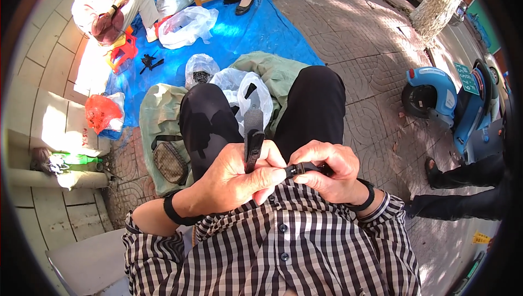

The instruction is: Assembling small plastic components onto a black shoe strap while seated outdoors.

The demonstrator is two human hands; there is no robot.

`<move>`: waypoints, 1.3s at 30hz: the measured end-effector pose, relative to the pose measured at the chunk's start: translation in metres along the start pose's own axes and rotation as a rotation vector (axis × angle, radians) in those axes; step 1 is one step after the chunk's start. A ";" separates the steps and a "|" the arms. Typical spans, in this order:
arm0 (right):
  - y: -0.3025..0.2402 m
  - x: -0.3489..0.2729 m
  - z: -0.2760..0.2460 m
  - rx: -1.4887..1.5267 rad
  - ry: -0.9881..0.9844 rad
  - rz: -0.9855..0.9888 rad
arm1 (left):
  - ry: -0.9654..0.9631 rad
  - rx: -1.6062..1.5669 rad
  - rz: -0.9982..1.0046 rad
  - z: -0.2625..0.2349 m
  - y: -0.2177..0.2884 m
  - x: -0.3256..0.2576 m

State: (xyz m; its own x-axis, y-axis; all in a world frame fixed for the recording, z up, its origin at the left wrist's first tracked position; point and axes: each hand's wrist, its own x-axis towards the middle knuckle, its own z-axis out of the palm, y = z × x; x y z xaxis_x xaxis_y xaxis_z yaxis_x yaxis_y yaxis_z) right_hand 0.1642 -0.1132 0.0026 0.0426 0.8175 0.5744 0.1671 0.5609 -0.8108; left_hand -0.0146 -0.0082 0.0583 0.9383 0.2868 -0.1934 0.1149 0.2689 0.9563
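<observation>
In front of my checked shirt, both hands are closed on a black strap with a small black buckle. My left hand pinches the buckle's left end between thumb and fingers, and the strap's grey-black length rises from that fist. My right hand grips the buckle's other end with thumb and forefinger. The fingertips hide part of the buckle, so I cannot tell whether its halves are joined. Between my knees lies a white plastic bag with a black piece showing in it.
A clear bag of small black parts lies past my knees on a blue tarp. By my left leg is a checkered pouch. A seated person is far left. A blue scooter and a standing person's legs are right.
</observation>
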 end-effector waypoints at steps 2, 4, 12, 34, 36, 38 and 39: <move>-0.003 0.009 0.000 -0.048 -0.011 -0.069 | 0.014 0.060 0.042 0.000 0.003 -0.002; -0.004 0.014 0.007 -0.024 0.032 -0.077 | 0.041 0.113 0.018 -0.001 0.011 -0.005; -0.001 0.017 0.003 -0.404 -0.003 -0.311 | 0.099 0.214 0.002 0.005 0.023 -0.005; -0.003 0.005 0.011 -0.051 0.092 -0.141 | 0.087 0.206 0.003 0.011 0.026 -0.008; -0.003 0.005 0.011 -0.041 0.088 -0.125 | 0.105 0.205 -0.039 0.013 0.031 -0.008; -0.001 0.008 0.010 -0.082 0.083 -0.197 | 0.123 0.203 -0.081 0.015 0.033 -0.008; 0.000 0.009 0.010 -0.124 0.078 -0.267 | 0.144 0.213 -0.094 0.016 0.032 -0.008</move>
State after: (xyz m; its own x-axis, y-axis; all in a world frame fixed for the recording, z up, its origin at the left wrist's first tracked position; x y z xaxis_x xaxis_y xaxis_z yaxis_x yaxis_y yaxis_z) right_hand 0.1546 -0.1049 0.0064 0.0559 0.6277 0.7765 0.3011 0.7309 -0.6125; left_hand -0.0135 -0.0161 0.0944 0.8661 0.4012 -0.2982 0.2799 0.1050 0.9543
